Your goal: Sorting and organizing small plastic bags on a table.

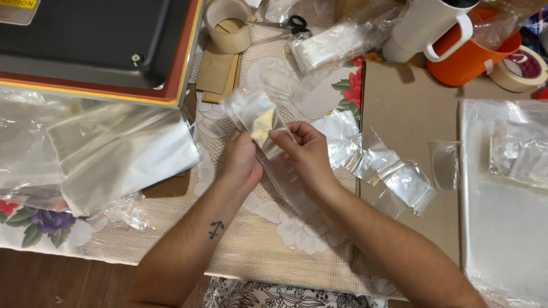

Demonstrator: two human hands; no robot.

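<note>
Two hands meet over the middle of the surface (171,211), and we hold one small clear plastic bag (257,117) between them: the left hand (240,162) pinches its lower edge, the right hand (305,154) pinches it from the other side, so each grip is clenched on the bag, which stands up above the fingers. Just right of the grip lies one strip of joined clear pouches (382,165), trailing away across one sheet of brown cardboard (399,97). Well to the right sits one large flat stack of clear bags (502,217). Left of the grip we count one loose heap of bigger clear bags (114,154). Beyond the grip stand two rolls of tape, a tan one (228,23) and a cream one (522,68) far right, one pair of scissors (285,24), one packet of folded bags (331,45), one white mug (425,25) and one orange mug (474,54). Beyond and to the left is one dark machine with a red and yellow rim (97,45). The surface wears a lace cloth with printed flowers; nearer than the grip we see dark wooden floor (51,279).
</note>
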